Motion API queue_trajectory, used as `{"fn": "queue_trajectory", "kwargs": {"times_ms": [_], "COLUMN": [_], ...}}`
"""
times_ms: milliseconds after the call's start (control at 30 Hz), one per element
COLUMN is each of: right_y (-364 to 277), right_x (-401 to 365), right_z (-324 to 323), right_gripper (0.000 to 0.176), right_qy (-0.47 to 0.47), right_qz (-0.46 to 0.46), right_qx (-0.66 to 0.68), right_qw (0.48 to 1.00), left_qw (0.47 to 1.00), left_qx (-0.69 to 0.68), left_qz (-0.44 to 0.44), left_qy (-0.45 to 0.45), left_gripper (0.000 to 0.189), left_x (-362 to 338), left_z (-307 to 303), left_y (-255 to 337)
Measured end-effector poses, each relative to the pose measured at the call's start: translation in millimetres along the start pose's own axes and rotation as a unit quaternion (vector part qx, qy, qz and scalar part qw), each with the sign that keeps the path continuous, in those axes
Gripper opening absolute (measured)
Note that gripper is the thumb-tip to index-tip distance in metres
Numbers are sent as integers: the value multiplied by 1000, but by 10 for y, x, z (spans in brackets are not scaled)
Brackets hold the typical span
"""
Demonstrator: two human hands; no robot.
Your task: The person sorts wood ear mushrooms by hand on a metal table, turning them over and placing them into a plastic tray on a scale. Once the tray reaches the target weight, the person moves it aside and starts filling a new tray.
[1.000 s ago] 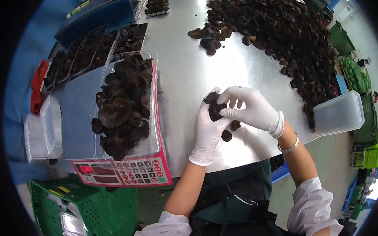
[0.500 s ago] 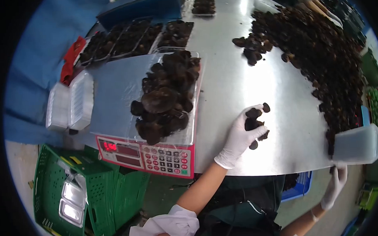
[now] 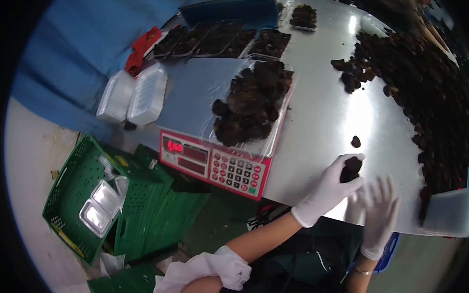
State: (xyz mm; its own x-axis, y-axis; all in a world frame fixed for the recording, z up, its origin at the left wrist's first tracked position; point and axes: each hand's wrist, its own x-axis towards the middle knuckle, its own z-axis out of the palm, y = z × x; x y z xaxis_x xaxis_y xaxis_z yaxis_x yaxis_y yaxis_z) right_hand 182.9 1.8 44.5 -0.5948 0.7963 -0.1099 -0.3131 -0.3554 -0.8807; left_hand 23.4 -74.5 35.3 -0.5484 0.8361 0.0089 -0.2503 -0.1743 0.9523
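Note:
My left hand, in a white glove, is closed around some dark wood ear mushrooms just above the metal table. One loose wood ear piece lies beyond its fingertips. My right hand, also gloved, is open and a little blurred, with fingers spread near the table's front edge and nothing in it. To the left, a clear tray heaped with wood ear mushrooms rests on a red-framed digital scale with lit red digits.
A large mushroom pile spreads over the right side of the metal table. Filled trays stand behind the scale, empty white trays left of it. Green crates sit below. A stack of clear containers is at right.
My right hand has come from beside the clear containers toward my left hand. My left hand still grips mushrooms; one piece now lies apart from it. The view has swung left.

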Motion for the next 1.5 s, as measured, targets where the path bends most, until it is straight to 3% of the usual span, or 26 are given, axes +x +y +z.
{"fn": "queue_trajectory", "kwargs": {"times_ms": [33, 100, 133, 233, 267, 400, 467, 500, 567, 633, 700, 767, 833, 900, 933, 967, 1033, 1100, 1233, 1300, 1333, 1367, 1400, 1433, 1467, 1500], "right_y": [24, 128, 213, 307, 243, 380, 339, 299, 171, 29, -17, -67, -101, 91, 199, 297, 479, 490, 249, 99, 66, -32, -32, -22, -40, -57], "right_x": [57, 220, 299, 446, 380, 459, 540, 555, 536, 545, 531, 529, 515, 586, 641, 664, 594, 559, 572, 605, 616, 627, 643, 634, 589, 539], "right_z": [167, 386, 184, 120, 149, -127, -98, -36, 190, 576, 1006, 1403, 1831, 2154, 2289, 2389, 2466, 2472, 2379, 2237, 2113, 1989, 1828, 1687, 1590, 1503], "right_gripper": [69, 68, 62, 56, 50, 48, 43, 43, 40, 30, 23, 18, 23, 29, 32, 35, 47, 50, 56, 60, 59, 48, 45, 42, 39, 37], "right_qy": [-81, -57, -157, -33, -52, -9, -166, -167, -93, -37, -130, -172, -291, -403, -426, -445, -449, -457, -467, -460, -437, -416, -369, -321, -275, -228], "right_qz": [89, 178, 176, 171, 174, 195, 208, 208, 179, 143, 67, 100, 45, -230, -307, -381, -413, -413, -388, -355, -341, -338, -341, -344, -298, -250], "right_qx": [150, 333, 352, 400, 318, 314, 370, 368, 344, 201, 54, -101, -239, -300, -350, -395, -527, -557, -529, -476, -463, -480, -469, -457, -435, -409], "right_qw": [981, 924, 906, 900, 931, 929, 890, 891, 917, 968, 988, 975, 925, 834, 775, 708, 592, 557, 592, 660, 691, 695, 726, 755, 804, 848], "left_qw": [999, 965, 935, 883, 883, 915, 919, 931, 952, 895, 886, 959, 989, 977, 918, 908, 914, 915, 933, 939, 966, 873, 962, 961, 980, 952], "left_qx": [32, 196, 299, 396, 394, 297, 274, 241, 169, 329, 359, 214, -11, 56, 286, 305, 285, 288, 256, 215, -170, -420, -131, 171, -3, 162], "left_qz": [17, 168, 188, 252, 256, 275, 282, 267, 221, 246, 224, 142, 62, 163, 231, 247, 254, 248, 219, 226, 122, 205, 214, 206, 175, 226], "left_qy": [28, 37, 22, 4, 4, -7, 19, 57, 123, 171, 191, 118, 133, 122, 145, 147, 139, 139, 124, 145, 153, 135, 112, 75, 95, 131], "left_gripper": [43, 44, 45, 50, 50, 50, 48, 44, 37, 37, 36, 34, 34, 36, 37, 34, 30, 28, 28, 28, 31, 36, 32, 30, 23, 19], "left_x": [31, 62, 45, -17, -12, -8, 44, 85, 133, 197, 186, 160, 157, 126, 162, 198, 234, 235, 186, 163, 137, 167, 186, 196, 223, 212], "left_z": [65, 154, 197, 262, 257, 182, 75, -20, -152, -334, -329, -328, -250, -233, -298, -316, -320, -331, -293, -257, -177, 2, -186, -373, -238, -278], "left_y": [51, 110, 116, 70, 37, 67, 77, 11, -118, -284, -371, -446, -770, -514, -409, -423, -508, -521, -448, -397, -526, -640, -536, -453, -531, -393]}}
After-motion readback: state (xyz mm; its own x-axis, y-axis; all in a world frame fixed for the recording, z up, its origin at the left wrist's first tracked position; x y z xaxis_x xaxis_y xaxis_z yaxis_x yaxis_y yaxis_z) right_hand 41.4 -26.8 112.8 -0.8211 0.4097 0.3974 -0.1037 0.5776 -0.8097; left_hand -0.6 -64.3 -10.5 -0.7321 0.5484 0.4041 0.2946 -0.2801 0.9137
